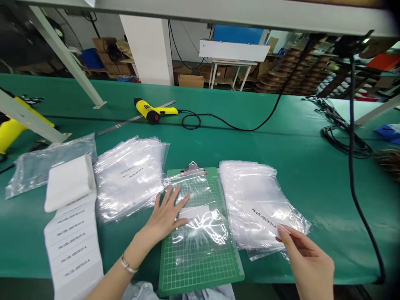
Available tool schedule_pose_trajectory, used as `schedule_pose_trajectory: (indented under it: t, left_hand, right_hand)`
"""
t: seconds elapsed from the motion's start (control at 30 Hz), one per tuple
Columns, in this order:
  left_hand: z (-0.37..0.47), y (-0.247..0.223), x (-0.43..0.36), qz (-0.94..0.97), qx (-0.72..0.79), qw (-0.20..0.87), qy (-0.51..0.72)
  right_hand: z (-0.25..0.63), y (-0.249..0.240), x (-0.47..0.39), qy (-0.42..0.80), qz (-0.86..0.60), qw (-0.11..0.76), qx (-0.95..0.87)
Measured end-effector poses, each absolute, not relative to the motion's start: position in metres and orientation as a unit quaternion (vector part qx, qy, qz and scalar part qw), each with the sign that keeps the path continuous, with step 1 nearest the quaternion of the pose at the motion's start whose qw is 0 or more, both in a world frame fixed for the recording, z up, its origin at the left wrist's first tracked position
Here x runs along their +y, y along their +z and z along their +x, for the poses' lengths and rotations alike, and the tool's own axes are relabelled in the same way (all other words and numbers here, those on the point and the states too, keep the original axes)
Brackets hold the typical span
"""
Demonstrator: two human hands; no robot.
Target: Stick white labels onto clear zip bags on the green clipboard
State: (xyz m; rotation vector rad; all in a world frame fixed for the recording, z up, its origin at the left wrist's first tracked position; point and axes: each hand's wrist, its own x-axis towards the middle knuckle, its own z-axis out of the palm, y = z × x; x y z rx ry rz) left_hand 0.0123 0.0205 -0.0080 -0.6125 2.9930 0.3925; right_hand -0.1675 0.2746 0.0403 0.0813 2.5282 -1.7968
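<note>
The left hand (pixel 167 212) lies flat and open, palm down, fingers spread, pressing a clear plastic bag (pixel 200 221) onto a green cutting mat (pixel 200 266); it grips nothing, only holds the bag down; the bag's top edge is tucked under the metal clip (pixel 192 167) at the head of the mat, and a blank white label (pixel 194 212) sits on the bag just beside the fingertips. The right hand (pixel 308 260) is pinched, thumb and forefinger closed on the near edge of the top bag of the right stack of bags (pixel 259 204), which lies just right of the mat, touching its edge; that top bag bears a printed label reading PN:CBL-00578-01, the last characters hidden by the fingers. Left of the mat lies another stack of clear bags (pixel 131 179) with printed labels showing through; further left, a roll of white labels (pixel 68 183) trails a strip of printed labels (pixel 73 246) down to the near edge of the green table (pixel 296 137); one more clear bag (pixel 37 164) lies behind the roll. Well beyond the hands, a yellow heat gun (pixel 151 110) rests on the table beside a metal ruler (pixel 134 118), its black cable (pixel 237 125) looping away to the right; more black cables (pixel 340 133) lie coiled at the far right.
</note>
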Motion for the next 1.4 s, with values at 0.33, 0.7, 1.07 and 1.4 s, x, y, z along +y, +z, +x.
schedule_pose_trajectory:
  t: [0.33,0.7,1.07,1.4]
  left_hand:
    - [0.008,0.004,-0.003,-0.178,0.969,0.043,0.168]
    - [0.062,0.002,-0.061,-0.32,0.944,0.07,0.034]
    - [0.034,0.005,-0.052,-0.262,0.963,0.031,0.061]
    - [0.005,-0.006,-0.031,-0.179,0.965,0.049,0.187]
  right_hand:
    - [-0.164,0.043,0.273,-0.546,0.036,0.053,0.836]
    - [-0.153,0.052,0.25,-0.545,0.024,0.063,0.835]
    - [-0.163,0.043,0.261,-0.541,0.024,0.073,0.838]
    - [-0.151,0.048,0.248,-0.54,0.017,0.071,0.839]
